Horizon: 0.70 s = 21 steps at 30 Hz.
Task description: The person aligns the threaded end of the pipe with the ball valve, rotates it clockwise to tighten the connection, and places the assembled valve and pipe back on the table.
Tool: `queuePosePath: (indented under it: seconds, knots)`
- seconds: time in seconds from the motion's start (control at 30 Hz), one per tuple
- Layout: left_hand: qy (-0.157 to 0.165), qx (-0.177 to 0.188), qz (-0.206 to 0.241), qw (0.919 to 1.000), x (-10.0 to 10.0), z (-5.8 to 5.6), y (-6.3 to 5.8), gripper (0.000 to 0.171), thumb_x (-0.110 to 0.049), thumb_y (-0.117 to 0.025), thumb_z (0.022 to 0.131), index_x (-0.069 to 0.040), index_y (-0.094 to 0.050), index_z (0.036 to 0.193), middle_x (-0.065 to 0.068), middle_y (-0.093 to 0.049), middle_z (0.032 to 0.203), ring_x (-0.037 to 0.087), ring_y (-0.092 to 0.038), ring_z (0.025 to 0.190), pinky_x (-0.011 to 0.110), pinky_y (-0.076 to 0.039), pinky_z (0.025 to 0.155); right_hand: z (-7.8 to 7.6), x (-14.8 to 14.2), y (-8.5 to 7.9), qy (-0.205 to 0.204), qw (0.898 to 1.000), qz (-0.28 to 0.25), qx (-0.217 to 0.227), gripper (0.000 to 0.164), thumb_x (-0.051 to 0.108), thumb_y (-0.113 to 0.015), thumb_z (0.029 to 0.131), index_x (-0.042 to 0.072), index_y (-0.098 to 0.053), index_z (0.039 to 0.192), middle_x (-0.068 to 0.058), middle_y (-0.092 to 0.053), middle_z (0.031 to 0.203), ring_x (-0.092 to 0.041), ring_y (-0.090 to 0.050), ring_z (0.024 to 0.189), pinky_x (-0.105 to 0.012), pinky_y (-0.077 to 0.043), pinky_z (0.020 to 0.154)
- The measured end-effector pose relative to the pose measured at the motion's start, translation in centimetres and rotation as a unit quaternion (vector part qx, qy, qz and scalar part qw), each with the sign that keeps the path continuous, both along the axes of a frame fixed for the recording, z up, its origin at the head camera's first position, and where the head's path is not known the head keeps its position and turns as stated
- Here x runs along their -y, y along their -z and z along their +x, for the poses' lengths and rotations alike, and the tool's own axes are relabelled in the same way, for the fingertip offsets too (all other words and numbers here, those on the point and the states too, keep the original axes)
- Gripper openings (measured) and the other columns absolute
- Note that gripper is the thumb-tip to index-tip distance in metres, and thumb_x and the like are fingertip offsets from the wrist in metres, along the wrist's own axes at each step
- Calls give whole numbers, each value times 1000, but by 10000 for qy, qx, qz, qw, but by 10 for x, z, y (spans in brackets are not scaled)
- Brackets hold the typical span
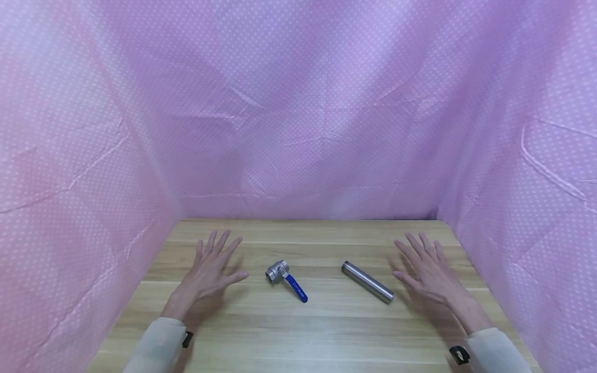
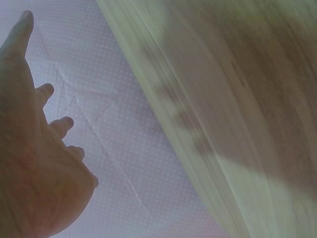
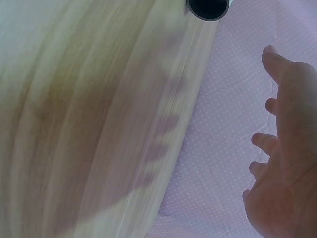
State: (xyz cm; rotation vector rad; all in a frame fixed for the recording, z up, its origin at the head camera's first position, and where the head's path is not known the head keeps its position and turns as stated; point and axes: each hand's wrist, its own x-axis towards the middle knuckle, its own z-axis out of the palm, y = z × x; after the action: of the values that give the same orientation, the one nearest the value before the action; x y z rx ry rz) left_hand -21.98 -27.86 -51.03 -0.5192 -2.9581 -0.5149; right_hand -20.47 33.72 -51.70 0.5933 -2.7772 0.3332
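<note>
My left hand (image 1: 208,272) is held palm down over the left part of the table, fingers spread and nothing in them. To its right lies a metal ball valve (image 1: 278,271) with a blue lever handle (image 1: 296,288) slanting toward the front right. A plain steel tube (image 1: 367,282) lies diagonally right of the valve. My right hand (image 1: 428,273), also spread and holding nothing, is just right of the tube. In the right wrist view the tube's dark open end (image 3: 209,6) shows at the top edge, apart from the fingers.
The wood-grain table (image 1: 308,331) has its far edge against a pink dotted cloth (image 1: 322,129). The same cloth hangs along the left and right sides. Both hands cast shadows on the tabletop. A black strap piece sits at each sleeve cuff.
</note>
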Motion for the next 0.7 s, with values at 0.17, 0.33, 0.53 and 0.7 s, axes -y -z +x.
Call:
queuePosePath:
  seconds: [0.17,0.33,0.53,0.7]
  knots:
    - [8,33,52,10000,-1,1,0,104,-69,-76,99,-25,-29,180,20,-9,191,57,2,175,78,16,142,1,1,0,-26,10000,-7,-58,84,49,-74,105,19,-38,176,-27,-30,184,-60,-24,169,-75,2,146]
    - [42,-5,-2,10000,-5,-1,0,105,-69,-77,98,-24,-29,180,20,-10,191,57,0,175,80,12,142,2,3,0,-88,9999,4,-106,87,49,-75,105,22,-34,178,-27,-30,183,-60,-24,168,-74,3,146]
    - [128,-18,66,9999,-14,0,-1,105,-67,-78,98,-22,-29,180,20,-11,191,57,-2,175,81,9,142,3,10,-2,-148,9998,39,-125,84,51,-75,105,16,-42,174,-28,-33,182,-60,-26,168,-71,5,147]
    - [236,-12,129,9996,-24,3,-3,104,-67,-75,100,-23,-27,181,18,-13,190,53,-4,176,81,6,142,6,17,-2,-239,9996,-30,-156,85,49,-75,104,17,-41,175,-28,-34,182,-60,-26,168,-67,8,148]
